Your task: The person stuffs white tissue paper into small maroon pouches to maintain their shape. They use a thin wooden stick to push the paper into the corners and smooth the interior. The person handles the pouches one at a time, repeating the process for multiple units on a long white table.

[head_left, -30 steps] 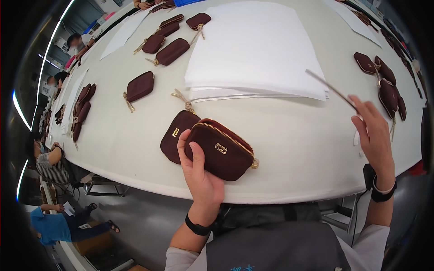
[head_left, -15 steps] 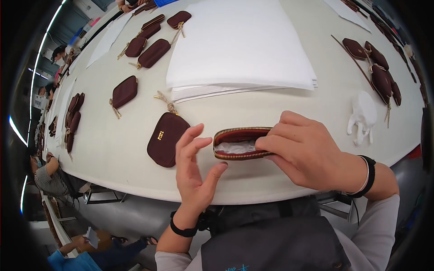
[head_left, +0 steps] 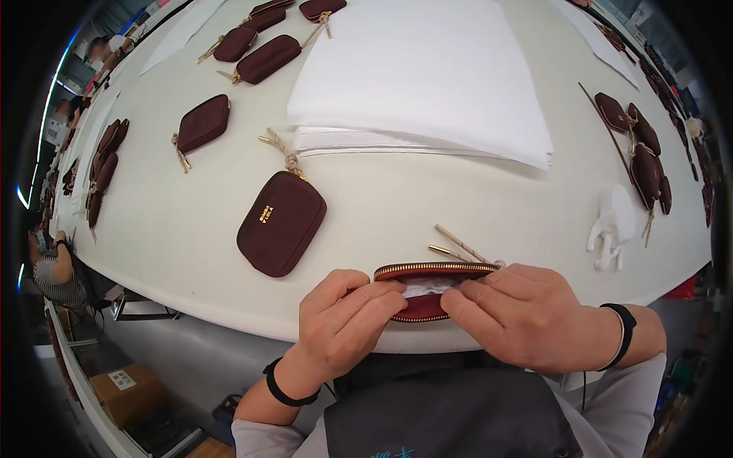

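Between my hands, at the table's front edge, is a small dark red zip pouch (head_left: 421,310) with its gold-toothed zip undone. Crumpled white filling (head_left: 429,285) shows inside, against a red lining. My left hand (head_left: 343,317) grips the pouch's left end, fingertips at the mouth. My right hand (head_left: 527,317) holds the right end, its thumb and fingers at the opening. Beyond the pouch sticks out its cord pull (head_left: 458,246) with a metal tip. To the left lies a closed pouch (head_left: 282,225) of the same kind, its knotted cord pointing away.
A stack of white sheets (head_left: 420,84) lies at the middle back. More dark red pouches (head_left: 204,124) are spread over the left side, and a cluster (head_left: 645,172) sits at the right. A white glove (head_left: 611,227) is near the right edge. Other people (head_left: 57,263) are at the far left.
My left hand has moved from beside the pouch onto its left end. The pouch is closer to me, its mouth wider, and its cord now shows. The view has shifted slightly.
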Motion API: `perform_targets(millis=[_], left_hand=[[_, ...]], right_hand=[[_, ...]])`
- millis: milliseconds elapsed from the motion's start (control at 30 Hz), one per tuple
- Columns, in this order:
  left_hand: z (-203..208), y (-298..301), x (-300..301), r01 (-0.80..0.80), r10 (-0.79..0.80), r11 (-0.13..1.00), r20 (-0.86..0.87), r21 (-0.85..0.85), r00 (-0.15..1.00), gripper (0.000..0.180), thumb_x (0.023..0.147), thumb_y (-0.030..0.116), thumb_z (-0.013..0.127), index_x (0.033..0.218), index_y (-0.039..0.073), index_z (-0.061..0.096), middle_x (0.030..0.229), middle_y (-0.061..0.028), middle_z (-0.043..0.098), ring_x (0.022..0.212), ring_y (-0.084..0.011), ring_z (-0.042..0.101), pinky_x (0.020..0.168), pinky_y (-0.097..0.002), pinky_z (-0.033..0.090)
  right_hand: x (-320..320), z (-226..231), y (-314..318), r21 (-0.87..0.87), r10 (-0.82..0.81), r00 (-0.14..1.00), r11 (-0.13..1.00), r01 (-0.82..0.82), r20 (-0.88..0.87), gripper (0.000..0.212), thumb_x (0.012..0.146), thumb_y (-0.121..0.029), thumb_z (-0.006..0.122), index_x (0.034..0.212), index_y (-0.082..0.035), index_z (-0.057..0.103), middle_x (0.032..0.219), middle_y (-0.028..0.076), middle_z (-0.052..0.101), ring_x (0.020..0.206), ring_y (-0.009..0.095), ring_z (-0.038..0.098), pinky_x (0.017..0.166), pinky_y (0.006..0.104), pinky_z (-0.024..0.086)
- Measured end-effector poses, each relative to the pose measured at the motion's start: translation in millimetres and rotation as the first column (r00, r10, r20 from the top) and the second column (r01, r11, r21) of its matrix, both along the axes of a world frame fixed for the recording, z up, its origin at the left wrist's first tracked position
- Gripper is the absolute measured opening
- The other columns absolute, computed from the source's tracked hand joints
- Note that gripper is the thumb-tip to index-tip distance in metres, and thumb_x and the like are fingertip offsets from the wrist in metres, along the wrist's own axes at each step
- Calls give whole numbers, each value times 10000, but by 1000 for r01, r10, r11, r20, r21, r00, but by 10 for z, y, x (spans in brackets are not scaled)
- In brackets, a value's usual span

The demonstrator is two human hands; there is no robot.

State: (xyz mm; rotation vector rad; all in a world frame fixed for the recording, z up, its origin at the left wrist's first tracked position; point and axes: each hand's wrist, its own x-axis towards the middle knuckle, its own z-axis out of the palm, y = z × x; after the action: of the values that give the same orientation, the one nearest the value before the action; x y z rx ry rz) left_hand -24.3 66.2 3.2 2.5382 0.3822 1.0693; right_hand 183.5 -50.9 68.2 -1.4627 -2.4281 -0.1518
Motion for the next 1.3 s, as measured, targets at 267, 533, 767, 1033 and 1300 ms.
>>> perform_targets(millis=[267,533,767,1033,1300], left_hand=[[-73,13,26,27,-12,973,66,-228,998,240,663,-106,707,848,43,679,832,-61,725,739,-230,644,640,-304,536],[-51,28,63,30,-68,822,-46,-569,997,158,865,83,745,1011,28,719,796,-86,660,678,-206,610,614,-300,480],[-66,44,19,6,-58,794,-66,-608,996,172,871,113,752,1017,26,722,758,-88,646,642,-206,594,592,-309,478],[-65,51,48,38,-70,820,-33,-572,997,175,859,94,755,1013,18,721,762,-84,662,641,-207,594,582,-308,478],[-44,48,62,29,-61,816,-36,-578,997,149,873,88,743,1003,18,720,774,-88,657,638,-200,600,585,-298,476]], right_hand=[[155,235,190,-361,23,999,932,-39,-49,178,811,-99,670,961,-5,647,680,51,606,626,162,619,513,290,477],[864,-228,1098,-79,-236,955,971,225,-180,381,832,-239,787,1128,-33,664,1055,134,721,959,286,693,810,390,548],[1096,-152,1410,-267,-234,969,941,208,-72,452,787,-166,801,1197,-39,661,1115,131,719,971,322,676,844,407,533],[1195,-129,1519,-425,-368,911,866,264,-183,247,815,-85,744,1052,-40,691,966,123,734,807,307,678,752,380,533],[1131,-231,1562,-299,-450,879,870,391,-160,67,906,-31,613,964,2,604,858,136,692,736,290,640,691,362,501]])
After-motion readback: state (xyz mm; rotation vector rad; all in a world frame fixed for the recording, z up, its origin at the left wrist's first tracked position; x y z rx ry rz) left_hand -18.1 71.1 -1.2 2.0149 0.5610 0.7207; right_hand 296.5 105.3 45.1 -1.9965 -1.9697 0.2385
